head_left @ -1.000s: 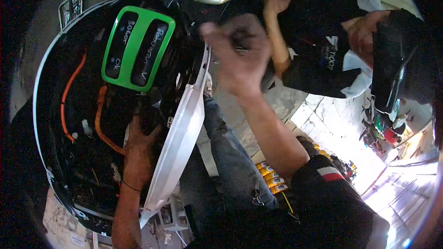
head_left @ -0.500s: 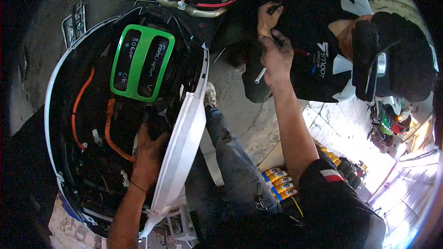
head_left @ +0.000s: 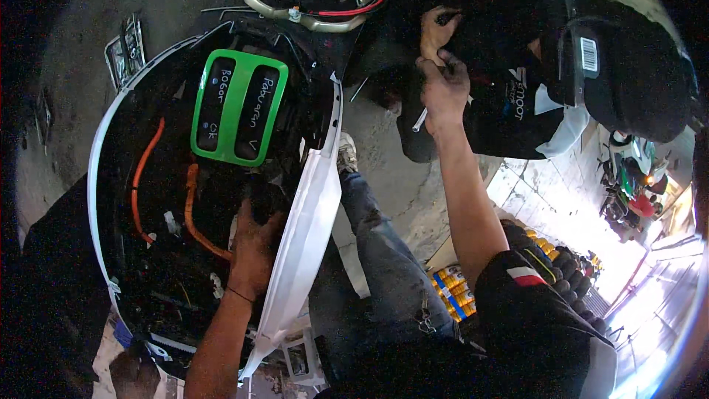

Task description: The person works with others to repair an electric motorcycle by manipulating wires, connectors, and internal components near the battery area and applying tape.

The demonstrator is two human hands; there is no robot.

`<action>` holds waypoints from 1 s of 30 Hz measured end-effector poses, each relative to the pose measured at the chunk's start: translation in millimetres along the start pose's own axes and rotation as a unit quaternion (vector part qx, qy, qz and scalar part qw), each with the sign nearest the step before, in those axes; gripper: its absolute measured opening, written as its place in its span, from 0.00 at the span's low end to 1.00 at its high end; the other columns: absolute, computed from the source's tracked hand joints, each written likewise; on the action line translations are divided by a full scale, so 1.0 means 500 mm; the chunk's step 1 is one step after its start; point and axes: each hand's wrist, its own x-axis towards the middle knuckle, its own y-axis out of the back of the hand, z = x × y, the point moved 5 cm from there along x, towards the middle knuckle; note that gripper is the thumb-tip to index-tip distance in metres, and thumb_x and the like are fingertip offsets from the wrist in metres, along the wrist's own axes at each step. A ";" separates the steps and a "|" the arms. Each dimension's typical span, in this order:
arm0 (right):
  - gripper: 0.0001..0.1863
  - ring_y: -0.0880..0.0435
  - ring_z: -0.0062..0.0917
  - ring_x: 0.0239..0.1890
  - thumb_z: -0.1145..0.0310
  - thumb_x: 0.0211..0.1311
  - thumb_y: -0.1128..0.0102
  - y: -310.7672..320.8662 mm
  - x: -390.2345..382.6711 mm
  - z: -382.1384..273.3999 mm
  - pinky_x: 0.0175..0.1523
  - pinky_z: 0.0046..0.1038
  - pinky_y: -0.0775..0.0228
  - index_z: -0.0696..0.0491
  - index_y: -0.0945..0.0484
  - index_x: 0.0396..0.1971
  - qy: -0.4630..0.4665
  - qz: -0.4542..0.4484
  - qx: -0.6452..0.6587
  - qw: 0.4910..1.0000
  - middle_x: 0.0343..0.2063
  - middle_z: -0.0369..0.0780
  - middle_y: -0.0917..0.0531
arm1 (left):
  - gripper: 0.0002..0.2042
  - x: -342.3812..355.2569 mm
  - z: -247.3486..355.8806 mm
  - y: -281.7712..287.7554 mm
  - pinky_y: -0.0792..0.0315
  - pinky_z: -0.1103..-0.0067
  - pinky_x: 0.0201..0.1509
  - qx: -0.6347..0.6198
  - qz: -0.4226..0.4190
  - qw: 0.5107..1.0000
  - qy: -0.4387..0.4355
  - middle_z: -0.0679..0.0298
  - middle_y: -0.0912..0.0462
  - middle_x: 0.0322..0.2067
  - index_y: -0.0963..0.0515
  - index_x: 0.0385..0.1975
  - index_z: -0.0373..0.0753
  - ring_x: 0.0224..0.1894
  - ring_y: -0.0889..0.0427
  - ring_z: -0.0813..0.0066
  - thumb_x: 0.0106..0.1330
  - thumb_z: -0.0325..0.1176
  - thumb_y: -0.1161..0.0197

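Observation:
My left hand (head_left: pixel 255 247) reaches down into the open black inside of a white scooter body (head_left: pixel 303 251), just below a green-framed black battery pack (head_left: pixel 231 107). Its fingertips are lost in shadow, so what they touch is hidden. A thick orange cable (head_left: pixel 193 207) ends against that hand. My right hand (head_left: pixel 445 92) is closed around a slim silver metal tool (head_left: pixel 420 120), whose end pokes out below the palm. Right above it is a co-worker's hand (head_left: pixel 439 29), close to my fingers, with something small and dark in it.
A co-worker in a dark cap (head_left: pixel 628 66) leans in at the upper right. A bent metal handlebar (head_left: pixel 332 26) with red wires lies at the top. Yellow-labelled containers (head_left: pixel 458 295) stand beside my right arm. A second orange cable (head_left: pixel 138 185) runs inside the body. Another dark hand (head_left: pixel 133 375) shows at lower left.
The scooter body has shifted slightly right and down in view. The co-worker's cap has tipped further down. A dark hand has appeared at the lower left. My hands hold about the same pose.

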 end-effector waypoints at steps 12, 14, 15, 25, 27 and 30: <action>0.20 0.26 0.18 0.31 0.74 0.53 0.33 0.005 -0.002 0.008 0.33 0.21 0.34 0.57 0.28 0.45 0.022 0.018 -0.013 1.000 0.34 0.37 0.21 | 0.22 0.004 0.004 0.006 0.37 0.61 0.65 -0.030 0.024 0.999 -0.029 0.39 0.42 0.63 0.21 0.50 0.44 0.62 0.36 0.40 0.52 0.29 0.35; 0.20 0.24 0.20 0.35 0.71 0.55 0.34 0.004 -0.028 -0.010 0.39 0.22 0.32 0.58 0.29 0.47 0.017 -0.005 -0.019 1.000 0.37 0.38 0.21 | 0.23 0.004 0.009 0.008 0.38 0.61 0.65 -0.004 0.006 1.000 -0.005 0.38 0.42 0.63 0.22 0.50 0.44 0.62 0.36 0.39 0.51 0.29 0.35; 0.20 0.24 0.20 0.35 0.71 0.55 0.34 0.005 -0.030 0.001 0.39 0.22 0.32 0.58 0.29 0.47 0.014 -0.005 -0.019 1.000 0.37 0.38 0.21 | 0.23 0.004 0.008 0.008 0.38 0.61 0.65 0.022 -0.012 0.999 0.029 0.38 0.42 0.63 0.22 0.51 0.45 0.62 0.37 0.39 0.50 0.30 0.34; 0.27 0.21 0.24 0.45 0.78 0.52 0.34 0.022 -0.025 0.064 0.50 0.24 0.30 0.57 0.31 0.53 0.031 -0.031 -0.014 0.999 0.42 0.40 0.19 | 0.25 0.006 0.018 0.018 0.42 0.60 0.67 -0.035 0.019 0.999 -0.030 0.35 0.41 0.62 0.23 0.53 0.46 0.63 0.38 0.36 0.49 0.33 0.34; 0.27 0.21 0.24 0.44 0.77 0.51 0.34 0.057 0.015 0.077 0.50 0.24 0.29 0.57 0.31 0.54 0.060 -0.018 -0.067 0.996 0.42 0.40 0.19 | 0.26 0.011 0.010 -0.001 0.41 0.59 0.67 -0.008 0.012 1.000 -0.022 0.34 0.42 0.62 0.23 0.53 0.46 0.63 0.39 0.36 0.49 0.33 0.34; 0.29 0.21 0.24 0.44 0.76 0.49 0.32 0.011 0.000 0.051 0.49 0.25 0.28 0.54 0.28 0.55 0.183 -0.228 -0.191 0.937 0.46 0.39 0.21 | 0.26 -0.005 -0.020 -0.015 0.41 0.59 0.67 0.028 0.011 1.000 0.009 0.32 0.42 0.62 0.23 0.53 0.47 0.63 0.40 0.35 0.49 0.35 0.33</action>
